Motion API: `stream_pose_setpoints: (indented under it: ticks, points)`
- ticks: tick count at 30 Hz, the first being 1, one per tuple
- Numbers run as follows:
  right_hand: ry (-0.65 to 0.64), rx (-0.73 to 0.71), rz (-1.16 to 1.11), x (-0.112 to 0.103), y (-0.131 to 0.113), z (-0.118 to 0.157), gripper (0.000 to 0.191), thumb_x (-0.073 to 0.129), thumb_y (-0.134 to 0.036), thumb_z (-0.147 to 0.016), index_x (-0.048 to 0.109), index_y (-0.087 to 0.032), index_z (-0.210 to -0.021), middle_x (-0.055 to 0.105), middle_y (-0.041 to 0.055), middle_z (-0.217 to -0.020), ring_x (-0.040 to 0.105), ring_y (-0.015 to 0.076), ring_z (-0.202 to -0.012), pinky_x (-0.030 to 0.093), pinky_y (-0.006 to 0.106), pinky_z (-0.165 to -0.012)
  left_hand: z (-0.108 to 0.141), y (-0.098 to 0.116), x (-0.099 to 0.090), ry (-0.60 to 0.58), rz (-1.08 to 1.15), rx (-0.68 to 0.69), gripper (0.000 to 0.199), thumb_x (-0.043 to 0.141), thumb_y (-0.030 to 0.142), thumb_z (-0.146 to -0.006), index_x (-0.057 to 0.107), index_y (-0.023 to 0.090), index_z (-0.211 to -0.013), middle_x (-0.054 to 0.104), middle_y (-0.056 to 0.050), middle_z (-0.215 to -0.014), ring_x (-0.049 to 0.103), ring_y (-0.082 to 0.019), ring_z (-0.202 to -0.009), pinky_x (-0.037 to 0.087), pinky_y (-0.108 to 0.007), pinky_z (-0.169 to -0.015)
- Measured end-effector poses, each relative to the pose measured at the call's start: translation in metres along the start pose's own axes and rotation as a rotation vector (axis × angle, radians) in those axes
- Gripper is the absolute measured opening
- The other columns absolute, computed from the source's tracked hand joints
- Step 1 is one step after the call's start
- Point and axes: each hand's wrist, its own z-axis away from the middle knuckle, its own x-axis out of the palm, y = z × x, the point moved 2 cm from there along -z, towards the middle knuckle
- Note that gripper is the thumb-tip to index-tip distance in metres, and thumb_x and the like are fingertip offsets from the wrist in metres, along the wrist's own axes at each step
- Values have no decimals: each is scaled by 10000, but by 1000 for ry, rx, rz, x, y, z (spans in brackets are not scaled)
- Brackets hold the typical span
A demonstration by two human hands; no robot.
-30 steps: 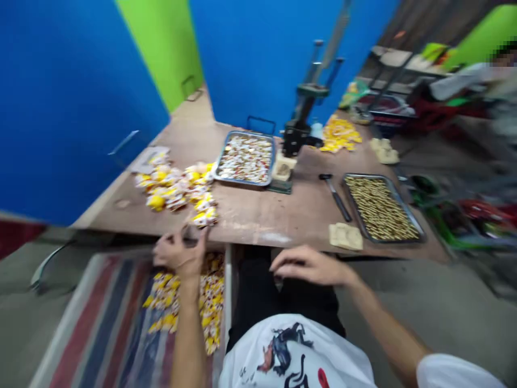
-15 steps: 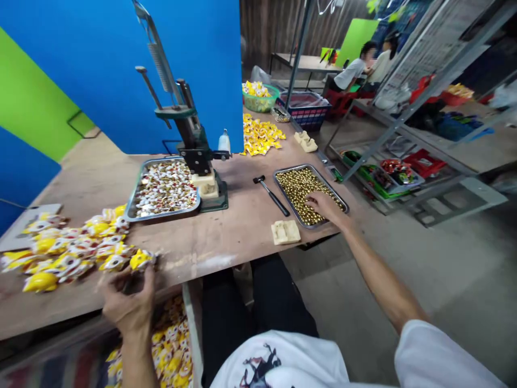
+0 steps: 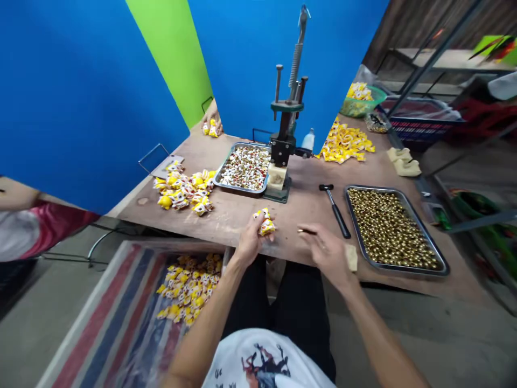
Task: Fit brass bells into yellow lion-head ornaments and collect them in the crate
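My left hand [image 3: 247,245] is closed round a small yellow and white toy figure [image 3: 266,223] above the table's front edge. To its right, my right hand [image 3: 329,254] pinches a small gold ball [image 3: 301,231], partly hidden and blurred by motion. The two hands are apart. Beyond them stands a green-based hand press [image 3: 283,145] with a pale block in its base. A metal tray [image 3: 238,189] of small white, red and gold parts sits left of the press. On the right lies a tray [image 3: 404,268] full of gold balls.
A black-handled hammer [image 3: 338,213] lies between press and gold-ball tray. Yellow-white toy pieces [image 3: 183,186] are heaped at left; yellow parts [image 3: 345,143] lie behind. A striped bag [image 3: 121,318] holds more below. Blue panels [image 3: 100,81] stand behind; another person's hand [image 3: 212,113] and sleeve [image 3: 56,229] show beyond.
My view has turned left. My right hand has left the gold-ball tray with a ball and come near my left hand. The left hand has brought a toy figure from the heap toward the middle.
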Motion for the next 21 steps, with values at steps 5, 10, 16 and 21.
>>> stream_pose_setpoints:
  ticks: [5,10,16,21]
  points:
    - [-116,-219,-96,84,-45,-13,353,579,-277,-1164,711,-374,-1477,829,74,-1280,805,295,-1147,664,471,-1031,15,-2,18,-48,38,-34,594,877,696,-891,582,227,-1103,728,-43,-964,721,-173,-795,561,-246,-615]
    - [-212,-407,-1,95,-48,-20,542,572,-171,-1145,584,-381,-1645,813,87,-1247,795,298,-1071,664,462,-967,25,6,-4,-15,-178,47,629,795,758,-937,518,259,-1200,666,8,-896,636,-153,-716,539,-263,-626]
    - [-306,-559,36,123,-56,-21,636,527,-55,-1121,469,-287,-1711,774,119,-1278,759,289,-1140,673,453,-981,31,11,-35,-42,-286,31,583,659,769,-1026,430,255,-1178,616,27,-926,592,-120,-686,512,-239,-599]
    - [-354,-577,129,140,-71,-21,633,498,-40,-1112,451,-251,-1707,755,137,-1242,729,312,-1092,676,484,-946,34,12,-59,-73,-351,-27,593,624,795,-1027,389,263,-1142,577,60,-827,561,-112,-594,447,-225,-525]
